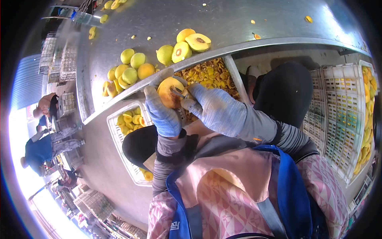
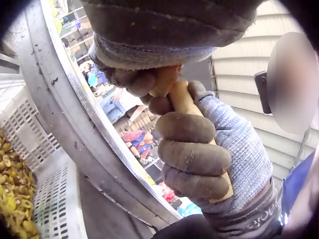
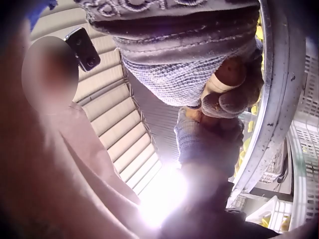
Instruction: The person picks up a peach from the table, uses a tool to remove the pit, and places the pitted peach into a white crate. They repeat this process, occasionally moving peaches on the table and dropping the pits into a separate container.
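Observation:
Gloved in blue-grey knit, the left hand [image 1: 162, 116] [image 2: 149, 52] holds a yellow-orange, peach-like fruit [image 1: 168, 88] [image 2: 166, 80]. The right hand [image 1: 221, 109] [image 2: 197, 149] [image 3: 169, 74] wraps its fingers round a tool's pale wooden handle [image 2: 183, 99] [image 3: 228, 77]. In the head view the tool's metal end [image 1: 179, 94] meets the fruit's near side; how deep it sits cannot be told. Both hands are close together at the metal table's edge, above a container of brownish-yellow pieces [image 1: 211, 75]. Beyond the hands, cut halves [image 1: 182, 51] and whole fruits [image 1: 137, 59] lie on the table.
The metal table [image 1: 238, 20] has a raised rim. A white crate [image 1: 115, 139] with yellow fruit stands left of the legs, and stacked crates [image 1: 338, 115] with fruit stand at the right. Other people [image 1: 39, 151] and crates are farther left.

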Demonstrator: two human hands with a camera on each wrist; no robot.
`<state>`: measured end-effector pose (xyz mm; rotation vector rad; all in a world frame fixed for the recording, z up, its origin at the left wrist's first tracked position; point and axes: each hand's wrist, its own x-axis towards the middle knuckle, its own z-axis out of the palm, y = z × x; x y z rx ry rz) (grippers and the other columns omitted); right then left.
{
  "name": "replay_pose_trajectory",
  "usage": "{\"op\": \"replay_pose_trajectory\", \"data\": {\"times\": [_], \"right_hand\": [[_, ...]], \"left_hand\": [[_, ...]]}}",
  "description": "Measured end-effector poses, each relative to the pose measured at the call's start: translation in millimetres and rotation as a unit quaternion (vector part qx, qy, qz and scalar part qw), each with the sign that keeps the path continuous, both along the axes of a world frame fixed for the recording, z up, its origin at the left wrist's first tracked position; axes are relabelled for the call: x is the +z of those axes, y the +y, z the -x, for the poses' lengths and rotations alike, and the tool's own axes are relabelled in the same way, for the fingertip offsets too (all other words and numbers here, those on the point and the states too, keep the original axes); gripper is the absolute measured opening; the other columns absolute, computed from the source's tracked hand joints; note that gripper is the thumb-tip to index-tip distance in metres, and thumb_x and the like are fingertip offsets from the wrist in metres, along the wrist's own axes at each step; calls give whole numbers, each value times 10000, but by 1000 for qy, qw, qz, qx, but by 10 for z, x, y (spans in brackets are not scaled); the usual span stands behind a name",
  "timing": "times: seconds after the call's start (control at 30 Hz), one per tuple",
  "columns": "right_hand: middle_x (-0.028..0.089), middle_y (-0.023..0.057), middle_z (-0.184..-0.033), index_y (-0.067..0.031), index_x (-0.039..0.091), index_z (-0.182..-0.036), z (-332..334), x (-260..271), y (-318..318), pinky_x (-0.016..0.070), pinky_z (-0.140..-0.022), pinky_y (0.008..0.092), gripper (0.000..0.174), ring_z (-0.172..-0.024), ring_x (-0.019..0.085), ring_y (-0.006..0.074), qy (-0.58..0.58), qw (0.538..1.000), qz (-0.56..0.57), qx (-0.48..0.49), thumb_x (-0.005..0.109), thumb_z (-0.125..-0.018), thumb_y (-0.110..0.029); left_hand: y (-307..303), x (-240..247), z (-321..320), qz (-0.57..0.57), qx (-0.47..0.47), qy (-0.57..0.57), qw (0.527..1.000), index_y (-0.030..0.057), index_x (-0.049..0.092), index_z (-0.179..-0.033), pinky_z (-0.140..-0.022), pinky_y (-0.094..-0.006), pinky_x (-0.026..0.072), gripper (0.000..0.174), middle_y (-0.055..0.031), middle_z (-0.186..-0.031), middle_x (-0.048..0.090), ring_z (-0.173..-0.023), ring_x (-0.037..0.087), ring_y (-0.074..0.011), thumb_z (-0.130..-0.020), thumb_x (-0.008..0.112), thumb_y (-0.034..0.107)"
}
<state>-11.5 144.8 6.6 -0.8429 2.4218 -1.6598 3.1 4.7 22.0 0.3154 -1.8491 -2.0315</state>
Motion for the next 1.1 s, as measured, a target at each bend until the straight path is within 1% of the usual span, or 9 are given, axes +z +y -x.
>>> {"op": "replay_pose_trajectory", "data": {"times": [0.13, 0.23, 0.33, 0.4, 0.53, 0.6, 0.63, 0.7, 1.1], "right_hand": [[640, 216, -801, -7, 551, -1093, -6, 41, 22, 520, -580, 429, 263, -667, 645, 384, -41, 999, -19, 28, 610, -933, -208], [595, 167, -606, -38, 544, -966, -20, -39, 10, 490, -485, 428, 266, -549, 617, 354, 30, 999, 16, 1, 586, -942, -299], [599, 175, -614, -30, 541, -960, -18, -8, 18, 496, -500, 434, 266, -566, 624, 357, 40, 999, 12, 23, 593, -934, -289], [606, 181, -628, -20, 539, -959, -16, -3, 41, 501, -520, 443, 274, -590, 631, 363, 36, 998, 7, 49, 599, -928, -286], [611, 186, -641, -16, 537, -951, -26, -76, 7, 504, -536, 451, 275, -614, 636, 373, 13, 998, 1, 53, 596, -931, -283], [613, 193, -652, -20, 539, -938, -28, -124, -38, 500, -537, 451, 265, -618, 633, 379, -19, 999, 23, 39, 587, -941, -281], [613, 193, -652, -20, 539, -938, -17, -124, -42, 500, -537, 451, 265, -618, 633, 379, -19, 999, 24, 38, 587, -941, -281], [613, 199, -660, -23, 544, -919, -10, -130, -48, 498, -548, 456, 266, -619, 628, 383, -40, 998, 31, 47, 567, -957, -286], [625, 229, -738, 15, 596, -919, 53, -49, 70, 492, -613, 438, 389, -687, 627, 398, -103, 982, 85, 136, 526, -979, -363]], "left_hand": [[-103, -5, -41, -70, -67, -14, 995, -35, 561, -1205, -960, -370, 461, 607, -135, -1179, 598, -1063, 576, -227, -1004, 373, 505], [-178, -173, -54, -82, -18, -54, 995, -26, 541, -1220, -936, -365, 479, 546, -138, -1155, 605, -1052, 582, -225, -1002, 422, 460], [-212, -230, -60, 130, 10, 29, 991, -8, 517, -1240, -904, -356, 499, 476, -130, -1117, 616, -1036, 591, -216, -993, 490, 398], [-131, 97, 7, -178, -71, -71, 979, -30, 560, -1174, -796, -285, 539, 443, -106, -1019, 654, -870, 640, -199, -1027, 422, 365], [-198, 45, 17, -169, -73, -123, 975, -26, 575, -1155, -789, -287, 541, 482, -120, -1021, 662, -880, 646, -196, -1020, 423, 411], [-241, -98, 39, 79, -34, -71, 994, -20, 617, -1090, -766, -272, 538, 538, -129, -984, 678, -885, 654, -196, -996, 443, 481], [-206, -68, 34, 80, -35, -70, 994, -20, 617, -1090, -766, -272, 538, 538, -129, -984, 678, -885, 654, -196, -996, 443, 481], [-89, 24, 0, -187, -73, -44, 979, -20, 616, -1099, -726, -274, 545, 533, -124, -1001, 675, -901, 655, -183, -983, 481, 482], [-46, 10, -10, -73, -5, -88, 993, -41, 660, -1022, -649, -251, 526, 594, -102, -888, 692, -763, 666, -160, -950, 520, 531]]}}
